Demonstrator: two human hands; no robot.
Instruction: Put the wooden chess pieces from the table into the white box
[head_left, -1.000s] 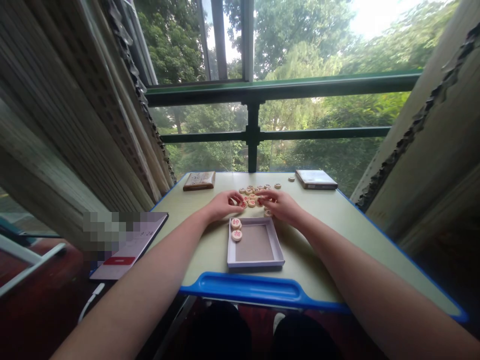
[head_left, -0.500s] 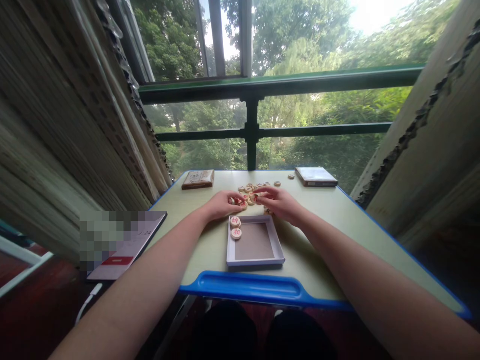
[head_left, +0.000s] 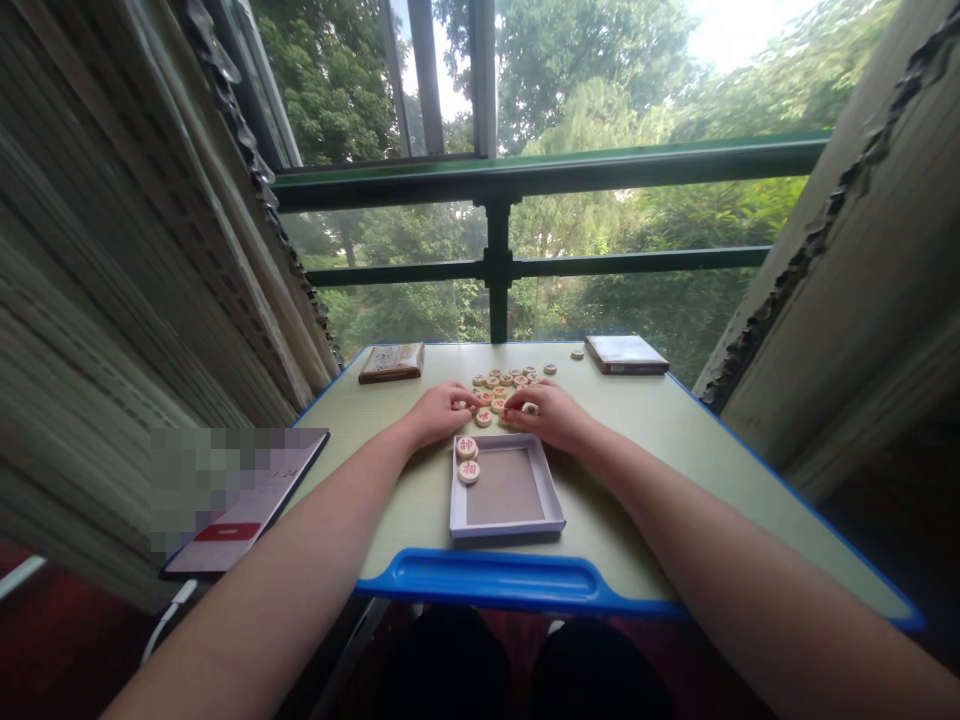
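Round wooden Chinese chess pieces with red characters lie in a loose cluster past the box. At the cluster's left edge my left hand has its fingers bent around a Chinese chess piece, mostly hidden by them. My right hand reaches in from the right, fingertips closed on a Chinese chess piece at the near side. Just in front of both hands stands a shallow white box. In its far left corner lie a top piece, stacked over another, and a second red-marked piece.
A brown flat box lies at the table's far left, and a white-topped box at the far right. One lone piece sits near it. A blue tray edge borders the front. A tablet-like device is at left.
My right hand has lowered toward the near side of the cluster, and its fingers have drawn in. My left hand stays at the left edge. More pieces show between the hands.
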